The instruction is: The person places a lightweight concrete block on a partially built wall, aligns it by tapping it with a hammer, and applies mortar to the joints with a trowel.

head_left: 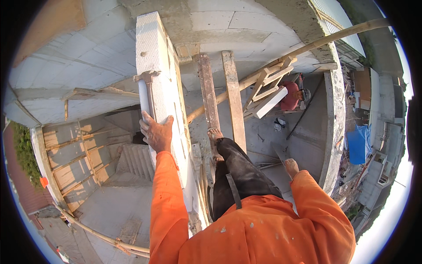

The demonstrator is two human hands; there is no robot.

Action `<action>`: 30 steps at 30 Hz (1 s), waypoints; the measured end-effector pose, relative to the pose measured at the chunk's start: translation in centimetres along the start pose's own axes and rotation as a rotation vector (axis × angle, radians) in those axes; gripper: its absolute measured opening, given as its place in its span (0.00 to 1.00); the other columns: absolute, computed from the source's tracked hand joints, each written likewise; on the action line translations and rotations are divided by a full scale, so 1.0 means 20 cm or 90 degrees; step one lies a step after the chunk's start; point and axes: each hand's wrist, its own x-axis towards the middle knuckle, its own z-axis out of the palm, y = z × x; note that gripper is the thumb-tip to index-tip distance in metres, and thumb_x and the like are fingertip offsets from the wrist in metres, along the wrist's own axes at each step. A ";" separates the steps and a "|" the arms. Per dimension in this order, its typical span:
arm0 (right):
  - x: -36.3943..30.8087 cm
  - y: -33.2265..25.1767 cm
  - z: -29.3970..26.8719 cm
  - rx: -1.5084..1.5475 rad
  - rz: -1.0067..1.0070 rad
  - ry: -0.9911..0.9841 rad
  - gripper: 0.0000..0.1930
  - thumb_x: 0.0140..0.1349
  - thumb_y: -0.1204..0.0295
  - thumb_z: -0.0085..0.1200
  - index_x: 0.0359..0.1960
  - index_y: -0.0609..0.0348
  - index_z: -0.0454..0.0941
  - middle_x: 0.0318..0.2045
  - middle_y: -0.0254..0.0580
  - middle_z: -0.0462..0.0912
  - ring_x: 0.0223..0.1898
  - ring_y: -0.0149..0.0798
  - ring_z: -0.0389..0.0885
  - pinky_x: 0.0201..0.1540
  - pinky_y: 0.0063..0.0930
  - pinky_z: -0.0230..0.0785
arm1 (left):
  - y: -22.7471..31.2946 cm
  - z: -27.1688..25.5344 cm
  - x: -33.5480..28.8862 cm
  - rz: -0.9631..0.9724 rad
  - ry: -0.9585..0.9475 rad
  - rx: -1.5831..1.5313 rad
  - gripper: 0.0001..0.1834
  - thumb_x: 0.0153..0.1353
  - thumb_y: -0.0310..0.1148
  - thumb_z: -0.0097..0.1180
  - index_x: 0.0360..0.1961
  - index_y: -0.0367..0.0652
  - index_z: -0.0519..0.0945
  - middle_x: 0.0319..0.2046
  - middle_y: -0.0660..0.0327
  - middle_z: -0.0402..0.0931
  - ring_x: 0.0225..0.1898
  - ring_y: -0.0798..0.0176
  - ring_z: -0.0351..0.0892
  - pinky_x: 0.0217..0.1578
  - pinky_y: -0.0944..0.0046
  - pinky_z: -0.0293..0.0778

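Note:
My left hand (158, 133) clasps the top of a narrow white block wall (154, 48), fingers over its left edge and thumb toward the right. A hammer (150, 90) lies on that wall top, its handle running down to my fingers; whether they touch it I cannot tell. Beside the handle is a pale rounded strip (143, 96). My right hand (290, 167) is low at my right side, closed around a thin, flat, grey blade-like tool (279, 152) that points up and left. Its handle is hidden in the hand.
My feet (215, 134) stand on a worn brown plank (208, 92); a second plank (234, 99) runs beside it. A bamboo pole (325, 40) crosses diagonally. Below right, a person in red (290, 96) is near a white block (270, 104) and wooden frame (263, 86). Stairs (136, 159) lie far below left.

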 end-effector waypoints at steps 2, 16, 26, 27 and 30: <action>-0.14 -0.05 0.06 0.095 0.009 0.014 0.19 0.61 0.63 0.45 0.42 0.66 0.81 0.43 0.63 0.81 0.48 0.60 0.79 0.55 0.46 0.69 | 0.00 0.01 -0.02 0.027 0.017 -0.001 0.57 0.52 0.55 0.63 0.76 0.47 0.45 0.72 0.41 0.47 0.73 0.37 0.50 0.66 0.35 0.58; 0.05 -0.01 0.12 0.195 -0.006 0.046 0.23 0.64 0.63 0.50 0.55 0.66 0.75 0.54 0.61 0.74 0.58 0.57 0.72 0.62 0.41 0.65 | -0.03 0.13 -0.03 0.120 0.114 0.204 0.50 0.63 0.55 0.54 0.75 0.45 0.43 0.75 0.49 0.44 0.73 0.42 0.52 0.64 0.44 0.67; 0.38 0.17 0.06 0.326 0.131 0.120 0.34 0.59 0.57 0.56 0.64 0.64 0.64 0.58 0.61 0.66 0.60 0.60 0.70 0.63 0.42 0.65 | 0.02 0.13 -0.05 0.127 0.126 0.299 0.45 0.67 0.53 0.49 0.76 0.49 0.43 0.74 0.47 0.47 0.71 0.44 0.55 0.63 0.46 0.67; 0.44 0.17 0.03 0.362 0.189 0.163 0.39 0.57 0.55 0.59 0.67 0.62 0.61 0.60 0.61 0.63 0.60 0.60 0.70 0.64 0.43 0.64 | 0.01 0.14 -0.05 0.145 0.125 0.265 0.44 0.67 0.53 0.49 0.76 0.50 0.42 0.74 0.48 0.48 0.71 0.44 0.57 0.62 0.46 0.68; 0.68 0.15 -0.09 0.374 0.289 0.264 0.51 0.50 0.50 0.65 0.72 0.58 0.52 0.61 0.57 0.59 0.60 0.60 0.69 0.65 0.49 0.62 | -0.01 0.16 -0.02 0.110 0.137 0.267 0.43 0.68 0.51 0.49 0.76 0.49 0.44 0.72 0.45 0.52 0.71 0.44 0.56 0.65 0.47 0.64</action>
